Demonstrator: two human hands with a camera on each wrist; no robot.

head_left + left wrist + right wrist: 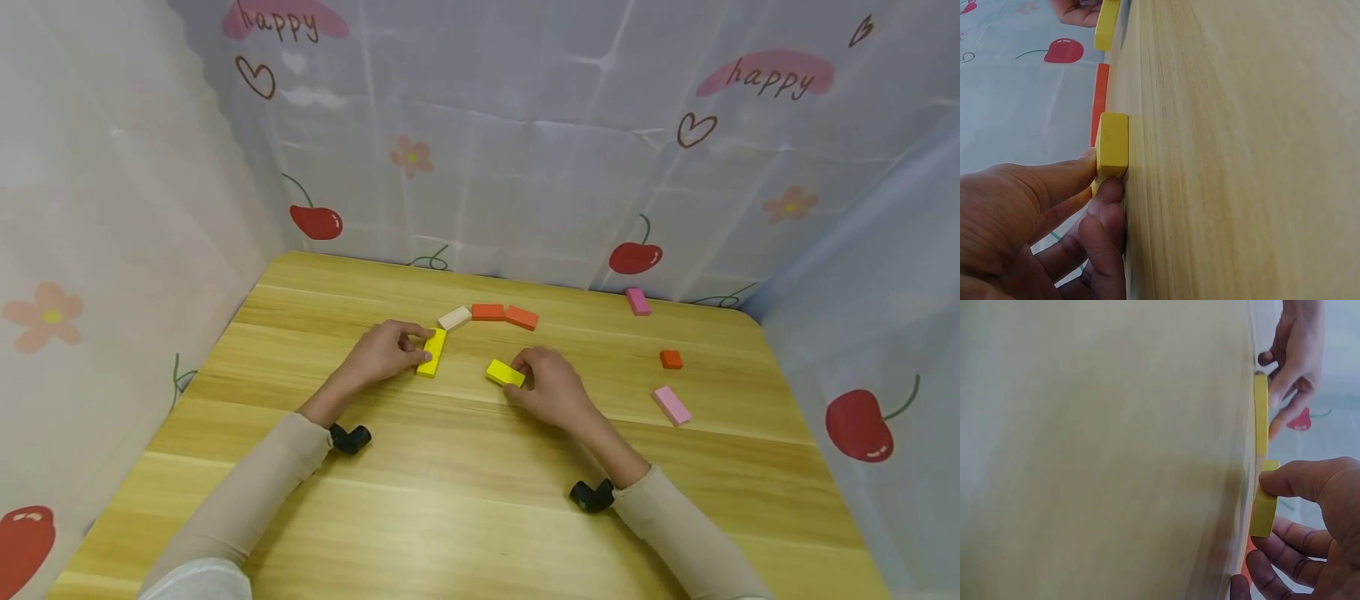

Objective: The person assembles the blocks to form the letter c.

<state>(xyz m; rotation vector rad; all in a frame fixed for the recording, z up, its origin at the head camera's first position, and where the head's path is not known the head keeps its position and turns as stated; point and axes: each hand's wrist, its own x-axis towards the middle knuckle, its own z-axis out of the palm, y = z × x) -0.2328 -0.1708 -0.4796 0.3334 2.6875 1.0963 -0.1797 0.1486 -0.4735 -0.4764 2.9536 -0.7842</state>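
Observation:
On the wooden table my left hand pinches one end of a yellow block that lies flat; thumb and fingers clamp the same yellow block in the left wrist view. My right hand grips a second yellow block just to the right, also down on the table. The right wrist view has my thumb pressed on that block, with the left hand's yellow block beyond it. Just behind the two yellow blocks, a cream block and two orange blocks lie in a curved row.
A pink block lies at the table's back edge. A small orange block and another pink block lie to the right. Cloth printed with cherries and flowers hangs round three sides of the table.

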